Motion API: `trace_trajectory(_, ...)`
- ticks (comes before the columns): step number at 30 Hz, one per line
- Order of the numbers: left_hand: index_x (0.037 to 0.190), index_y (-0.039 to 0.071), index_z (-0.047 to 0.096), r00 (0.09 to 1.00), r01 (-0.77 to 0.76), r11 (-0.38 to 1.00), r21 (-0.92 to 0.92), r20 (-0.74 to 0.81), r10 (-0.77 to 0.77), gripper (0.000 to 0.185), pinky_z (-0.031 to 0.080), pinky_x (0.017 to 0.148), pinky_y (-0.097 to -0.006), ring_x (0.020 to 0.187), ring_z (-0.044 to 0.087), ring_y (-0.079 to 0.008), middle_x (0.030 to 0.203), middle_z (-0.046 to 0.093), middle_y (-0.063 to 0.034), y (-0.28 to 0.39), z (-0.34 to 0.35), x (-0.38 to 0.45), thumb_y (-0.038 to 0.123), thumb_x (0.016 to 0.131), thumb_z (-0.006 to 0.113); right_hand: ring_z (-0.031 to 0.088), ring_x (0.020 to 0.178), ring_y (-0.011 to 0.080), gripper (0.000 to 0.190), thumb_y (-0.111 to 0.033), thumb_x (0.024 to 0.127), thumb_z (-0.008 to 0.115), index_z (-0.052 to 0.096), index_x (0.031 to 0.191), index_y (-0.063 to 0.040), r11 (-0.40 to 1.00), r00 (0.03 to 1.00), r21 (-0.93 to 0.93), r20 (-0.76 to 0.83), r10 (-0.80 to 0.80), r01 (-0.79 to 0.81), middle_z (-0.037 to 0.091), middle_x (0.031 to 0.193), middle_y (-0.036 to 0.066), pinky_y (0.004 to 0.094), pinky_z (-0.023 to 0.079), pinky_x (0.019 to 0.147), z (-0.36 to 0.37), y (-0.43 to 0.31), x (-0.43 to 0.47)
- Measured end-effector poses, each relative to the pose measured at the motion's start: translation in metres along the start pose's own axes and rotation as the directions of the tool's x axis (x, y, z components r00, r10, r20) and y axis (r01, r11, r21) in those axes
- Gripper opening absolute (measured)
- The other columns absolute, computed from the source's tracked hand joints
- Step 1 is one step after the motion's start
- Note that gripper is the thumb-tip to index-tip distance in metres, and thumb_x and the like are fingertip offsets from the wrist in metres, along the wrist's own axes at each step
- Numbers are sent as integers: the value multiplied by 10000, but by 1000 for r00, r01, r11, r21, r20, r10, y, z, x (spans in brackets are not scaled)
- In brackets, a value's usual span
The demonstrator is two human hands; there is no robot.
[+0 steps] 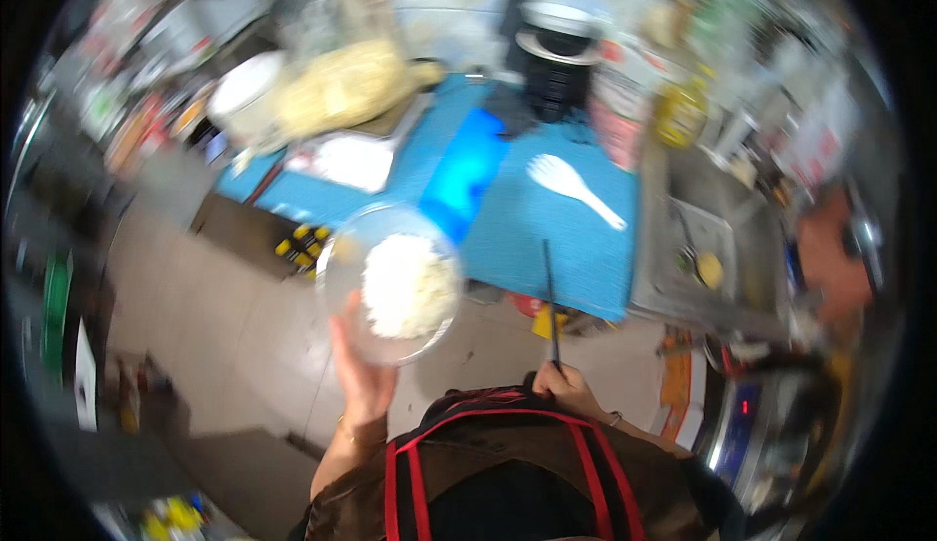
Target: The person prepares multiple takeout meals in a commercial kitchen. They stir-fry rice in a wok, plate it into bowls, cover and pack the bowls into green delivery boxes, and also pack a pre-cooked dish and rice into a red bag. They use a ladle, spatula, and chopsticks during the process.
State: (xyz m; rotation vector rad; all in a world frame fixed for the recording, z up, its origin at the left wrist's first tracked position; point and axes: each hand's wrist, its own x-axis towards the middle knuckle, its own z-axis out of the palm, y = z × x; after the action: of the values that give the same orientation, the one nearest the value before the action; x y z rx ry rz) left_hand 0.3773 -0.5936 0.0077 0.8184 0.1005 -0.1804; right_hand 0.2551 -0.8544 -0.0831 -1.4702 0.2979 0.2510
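Note:
In my left hand [366,380] is a clear round bowl [340,266], raised in front of my body and gripped at its near left side. White cooked rice [406,288] is heaped in the bowl, mostly towards its right. My right hand [564,387], close to my apron [505,460], is closed around a slim dark utensil [550,299]. It points away from me; blur hides whether it is a pair of chopsticks or one stick. Beyond it, a white plastic rice paddle [575,182] with a slotted end lies on the blue counter covering [542,248].
A steel sink [761,248] is at the right, with a yellow oil bottle [681,112] behind it. A black appliance [553,72] stands against the wall. At back left are a yellow bag [348,87] and a white tub [249,90]. A lit panel [739,424] shows at lower right.

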Motion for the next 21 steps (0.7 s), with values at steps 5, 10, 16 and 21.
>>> trace_trajectory(5,1386,117,332,971,-96,995,21,-217,99,648,314,1038,-521,1289,348,-295,1412,351,-99,57,-56,-24,566,920,369,457,534,99,185,-189,932,486,522,826,-41,992,982,-129,190,6,19,509,600,15,254,384,496,83,-26,59)
trace_trajectory(10,1435,97,219,911,-269,963,-11,-328,250,654,371,1010,-461,1295,349,-267,1439,315,-98,108,-132,-56,527,955,328,457,531,86,657,-64,911,507,136,1454,-73,964,917,-209,393,-71,164,515,675,24,230,375,483,182,-52,92)
trace_trajectory(16,1449,92,183,771,-359,932,39,-551,320,700,442,933,-435,1264,399,-274,1446,303,-104,146,-207,-45,560,944,312,450,573,76,347,-41,922,456,444,1267,-8,964,791,-229,611,35,134,489,637,9,215,376,541,259,-67,179)
trace_trajectory(21,1454,81,164,677,-429,901,58,-640,363,722,454,912,-444,1269,390,-276,1450,297,-109,204,-254,-21,563,940,325,494,571,92,210,-104,920,448,529,1088,-7,966,696,-220,672,253,-138,581,697,74,204,380,513,349,-151,227)
